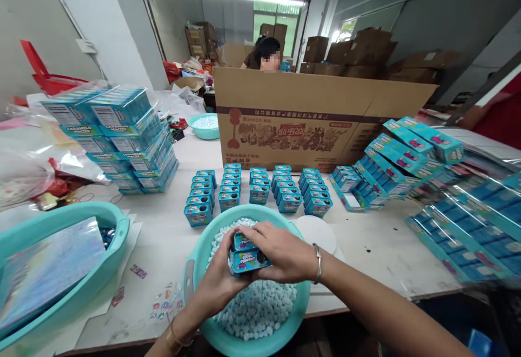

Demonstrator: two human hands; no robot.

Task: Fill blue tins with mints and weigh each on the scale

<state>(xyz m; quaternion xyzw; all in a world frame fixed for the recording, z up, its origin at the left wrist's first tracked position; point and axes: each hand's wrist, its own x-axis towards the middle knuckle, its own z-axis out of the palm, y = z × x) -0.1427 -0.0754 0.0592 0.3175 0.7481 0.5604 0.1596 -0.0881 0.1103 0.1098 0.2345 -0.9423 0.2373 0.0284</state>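
Observation:
Two small blue candy boxes (246, 261) printed "Caramelo Macizo" are held side by side between my hands. My left hand (220, 275) wraps their left side, fingers closed against it. My right hand (280, 251) grips them from the right, with its fingers over the top. Directly below is a turquoise basin (301, 313) holding many pale blue candies (260, 305). Beyond its far rim, rows of similar small blue boxes (198, 213) stand upright on the white table (163, 237).
Wrapped stacks of blue cartons (134, 129) stand left; more display cartons (402, 156) lean at right. A large cardboard box (301, 107) crosses the back, a person (266, 56) behind it. Another turquoise tub (118, 227) sits at left, and a white disc (319, 232) lies by the basin.

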